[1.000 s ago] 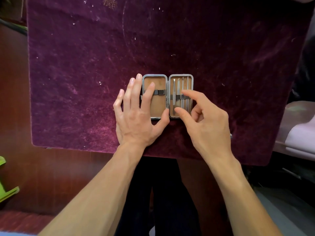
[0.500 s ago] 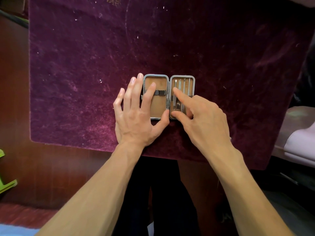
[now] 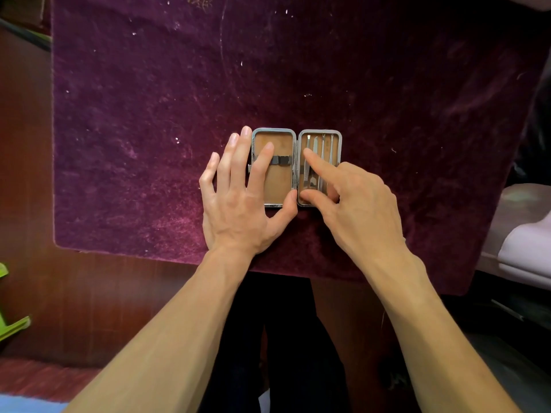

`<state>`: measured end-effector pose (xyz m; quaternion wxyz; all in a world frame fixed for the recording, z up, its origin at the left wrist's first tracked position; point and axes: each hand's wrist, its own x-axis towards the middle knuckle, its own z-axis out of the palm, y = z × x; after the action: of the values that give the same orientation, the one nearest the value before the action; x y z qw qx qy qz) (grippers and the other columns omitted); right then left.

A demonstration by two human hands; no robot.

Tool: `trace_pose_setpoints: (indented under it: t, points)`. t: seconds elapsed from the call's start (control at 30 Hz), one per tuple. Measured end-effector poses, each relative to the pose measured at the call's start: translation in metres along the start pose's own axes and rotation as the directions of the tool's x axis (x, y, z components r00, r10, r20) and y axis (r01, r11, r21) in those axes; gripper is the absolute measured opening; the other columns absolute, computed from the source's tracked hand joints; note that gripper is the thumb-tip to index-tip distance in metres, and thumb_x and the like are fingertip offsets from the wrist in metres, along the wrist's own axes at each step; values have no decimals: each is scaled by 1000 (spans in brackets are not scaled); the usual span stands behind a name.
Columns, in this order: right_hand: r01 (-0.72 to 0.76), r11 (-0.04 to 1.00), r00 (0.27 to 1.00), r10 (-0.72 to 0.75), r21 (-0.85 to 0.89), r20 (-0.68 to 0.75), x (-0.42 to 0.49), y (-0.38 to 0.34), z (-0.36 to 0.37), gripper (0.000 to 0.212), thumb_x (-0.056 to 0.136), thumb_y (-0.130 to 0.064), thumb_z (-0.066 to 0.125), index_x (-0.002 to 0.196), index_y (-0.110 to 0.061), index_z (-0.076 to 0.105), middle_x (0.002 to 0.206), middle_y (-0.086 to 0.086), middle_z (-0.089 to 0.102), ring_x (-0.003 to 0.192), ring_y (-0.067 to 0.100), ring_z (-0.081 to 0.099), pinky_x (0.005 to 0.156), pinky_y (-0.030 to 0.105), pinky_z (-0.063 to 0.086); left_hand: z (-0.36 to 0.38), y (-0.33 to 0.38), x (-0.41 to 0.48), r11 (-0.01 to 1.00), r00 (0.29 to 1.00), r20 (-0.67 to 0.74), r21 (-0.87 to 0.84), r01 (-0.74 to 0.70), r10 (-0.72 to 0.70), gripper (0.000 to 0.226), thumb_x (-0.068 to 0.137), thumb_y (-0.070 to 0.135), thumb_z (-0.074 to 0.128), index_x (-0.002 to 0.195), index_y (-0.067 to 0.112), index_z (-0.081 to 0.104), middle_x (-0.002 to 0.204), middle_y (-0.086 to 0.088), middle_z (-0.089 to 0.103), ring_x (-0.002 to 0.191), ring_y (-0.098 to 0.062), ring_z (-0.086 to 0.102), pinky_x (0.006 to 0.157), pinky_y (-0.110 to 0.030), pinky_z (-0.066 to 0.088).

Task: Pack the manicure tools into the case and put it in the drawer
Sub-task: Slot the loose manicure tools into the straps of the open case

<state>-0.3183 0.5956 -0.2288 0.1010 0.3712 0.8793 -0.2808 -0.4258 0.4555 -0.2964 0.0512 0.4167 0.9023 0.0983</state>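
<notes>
- Item: manicure case [image 3: 279, 183], pocket-size, hinged, lying open flat; silver metal rim, tan lining.
- L half: dark elastic strap [image 3: 283, 160] across the middle, nothing under it.
- R half: slim steel tools [image 3: 323, 146] side by side, tips pointing away from the person.
- Loc.: on purple velvet cloth [image 3: 149, 144], near its front edge, centre of view; cloth covers a dark wood table [image 3: 89, 293].
- Lettering/brand: too small to tell.
- Left hand [image 3: 238, 207]: fingers straight, spread flat; index on L lining over the strap, thumb at the near rim by the hinge.
- Right hand [image 3: 362, 204]: index straight, pressing on the tools; thumb at R half's near end; other fingers curled under.
- Misc.: green obj. [image 3: 12, 326], far left edge.
</notes>
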Motion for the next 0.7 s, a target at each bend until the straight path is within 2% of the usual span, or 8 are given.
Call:
trace_pose_setpoints:
  t: [0.1,0.17,0.23,0.33,0.47,0.53,0.6,0.7]
  points:
    - [-11,996,1000,13,89,-25,-3,0,0,62,95,-42,75,154,-39,53,73,-11,46,72,13,53,69,45,57,0,1,0,1000,1000,-2,1,1,-1,74,94,67,46,153,23,40,167,-11,31,155,-28,30,124,-48,23]
    - [-23,981,996,40,193,-82,-9,3,-1,61,93,-40,79,150,-35,59,77,-9,56,68,11,53,70,42,57,-1,1,0,1000,1000,2,3,3,-3,74,95,67,45,153,23,40,168,-11,31,156,-27,30,124,-48,23]
    - [-34,967,984,77,254,-161,-21,14,-4,56,91,-37,83,144,-30,65,87,-6,61,73,7,53,73,31,56,-2,1,0,1000,1000,5,-2,3,-3,73,95,67,46,153,23,40,168,-10,30,156,-27,29,125,-48,22]
    - [-132,970,955,180,204,-237,-47,46,-12,58,86,-38,87,140,-29,67,112,-8,58,102,11,54,84,8,42,-4,1,1,1000,1000,11,-25,12,-12,72,93,64,48,152,24,41,168,-10,30,156,-27,29,125,-48,22]
    - [-250,950,945,282,189,-164,-80,77,-13,66,83,-37,88,144,-30,65,121,-12,51,111,2,42,90,-2,31,-6,2,1,999,1000,20,-37,18,-17,72,93,63,49,152,24,40,168,-8,29,156,-26,28,125,-48,21]
    - [-263,945,943,295,195,-156,-88,83,-10,63,84,-34,88,143,-28,67,120,-11,52,110,1,42,90,-3,31,-8,3,1,999,999,27,-49,22,-21,71,93,63,49,152,24,40,169,-7,28,157,-26,27,125,-48,20]
    - [-279,938,931,317,205,-184,-91,83,-6,57,87,-33,86,141,-26,69,118,-11,52,110,2,43,89,4,35,-9,4,2,997,999,30,-69,29,-27,71,93,64,48,152,23,41,169,-6,28,157,-25,26,125,-48,20]
    - [-229,942,906,299,246,-300,-85,63,1,49,90,-35,83,137,-24,71,118,-11,51,109,5,46,90,10,42,-11,4,1,994,999,29,-107,38,-35,72,93,65,49,151,23,43,169,-5,28,158,-24,25,126,-46,18]
